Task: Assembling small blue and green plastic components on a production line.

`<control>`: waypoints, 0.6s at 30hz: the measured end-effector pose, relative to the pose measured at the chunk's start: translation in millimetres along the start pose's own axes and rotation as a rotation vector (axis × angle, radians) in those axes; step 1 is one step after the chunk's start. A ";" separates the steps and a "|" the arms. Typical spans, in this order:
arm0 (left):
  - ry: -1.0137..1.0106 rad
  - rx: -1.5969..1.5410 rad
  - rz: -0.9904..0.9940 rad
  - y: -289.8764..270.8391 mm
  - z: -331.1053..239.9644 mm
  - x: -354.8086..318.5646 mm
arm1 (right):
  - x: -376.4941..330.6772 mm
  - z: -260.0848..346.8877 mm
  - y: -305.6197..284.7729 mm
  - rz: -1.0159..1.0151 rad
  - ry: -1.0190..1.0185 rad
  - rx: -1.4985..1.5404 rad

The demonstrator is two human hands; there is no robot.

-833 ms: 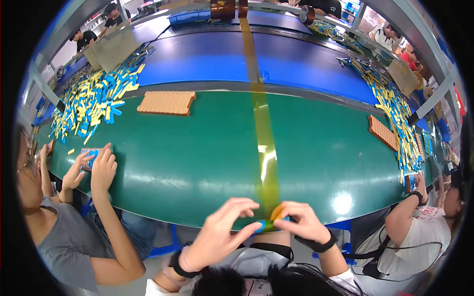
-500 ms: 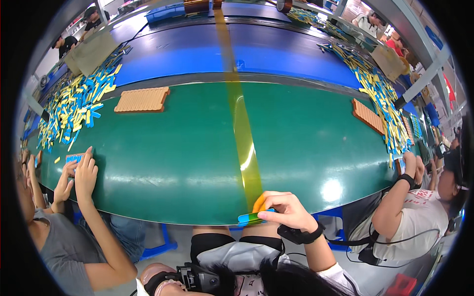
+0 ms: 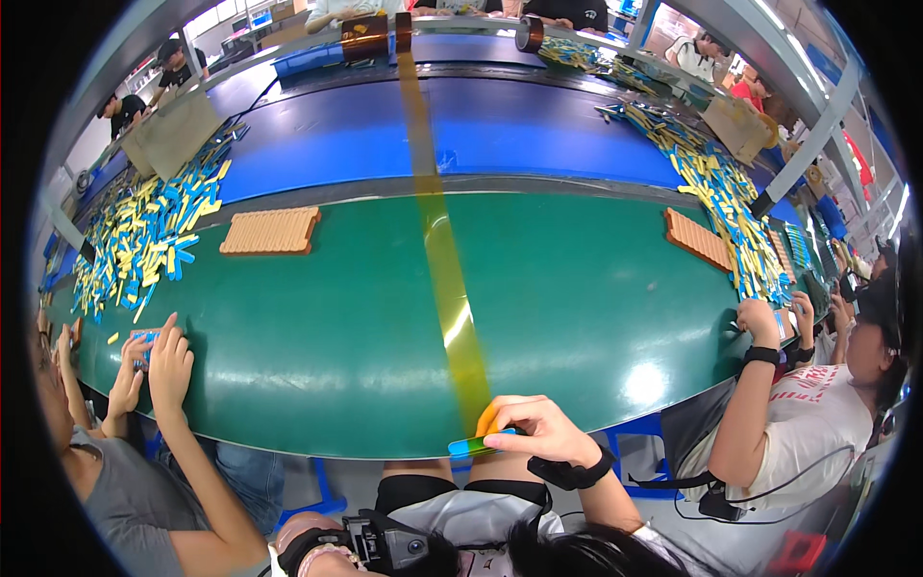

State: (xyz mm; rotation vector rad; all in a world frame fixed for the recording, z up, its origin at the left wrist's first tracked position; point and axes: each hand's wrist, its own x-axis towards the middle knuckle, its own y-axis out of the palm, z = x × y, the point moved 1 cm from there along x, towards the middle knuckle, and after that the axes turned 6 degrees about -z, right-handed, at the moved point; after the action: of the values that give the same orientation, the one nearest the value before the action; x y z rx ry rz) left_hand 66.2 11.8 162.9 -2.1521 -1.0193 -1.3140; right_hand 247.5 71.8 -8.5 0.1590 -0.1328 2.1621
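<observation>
My right hand is at the near table edge, closed with thumb against fingers on the free end of an amber tape strip. Some fingertips show orange through the tape. Beneath the tape end, by my thumb, lie flat blue pieces; how many are there cannot be made out. From the hand the strip stretches away over the green tabletop toward a tape roll at the far side. Of my left arm only a strapped wrist with a small black device shows at the lower edge; that hand is hidden.
Loose blue and yellow strips are heaped at left and right. Ridged tan trays lie far left and far right. Co-workers' hands work at both sides. A blue panel spans the back.
My view has tilted up a little. My right hand, still gripping the tape end, is slightly further left, and less of the blue pieces shows. The right co-worker's hands have shifted.
</observation>
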 end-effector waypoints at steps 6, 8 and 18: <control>0.026 0.013 0.025 -3.7 -3.4 4.6 | 0.0 1.5 -1.4 -0.001 0.052 0.035; 0.026 0.021 0.019 -3.5 -3.8 5.1 | 0.5 1.4 -2.5 -0.003 0.050 0.022; 0.051 0.051 0.103 -9.5 3.7 1.5 | 4.4 -1.2 -0.7 0.040 0.033 0.009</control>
State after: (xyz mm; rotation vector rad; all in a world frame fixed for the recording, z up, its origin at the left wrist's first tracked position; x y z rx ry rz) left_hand 61.5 21.0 162.4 -2.0934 -0.8997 -1.2737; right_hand 245.5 75.9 -8.9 0.1273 -0.1082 2.2047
